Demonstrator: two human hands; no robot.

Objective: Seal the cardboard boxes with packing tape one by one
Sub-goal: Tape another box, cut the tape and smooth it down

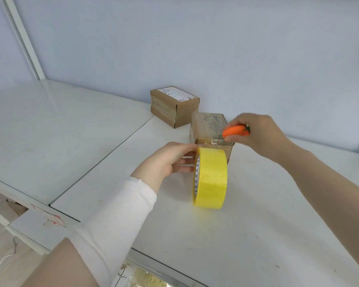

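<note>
A yellow roll of packing tape (211,179) stands on edge in front of a small cardboard box (207,127) whose top shines with clear tape. My left hand (170,160) holds the roll, fingers reaching into its core. A strip of tape runs from the roll up to the box's near top edge. My right hand (257,135) grips an orange carrot-shaped cutter (235,130) whose tip touches that strip at the box edge. A second cardboard box (174,105), taped and labelled, sits behind by the wall.
The white table (71,141) has a seam running diagonally on the left and a front edge at lower left. A pale wall rises right behind the boxes. Below the table edge lie cardboard scraps and a white cable (0,268).
</note>
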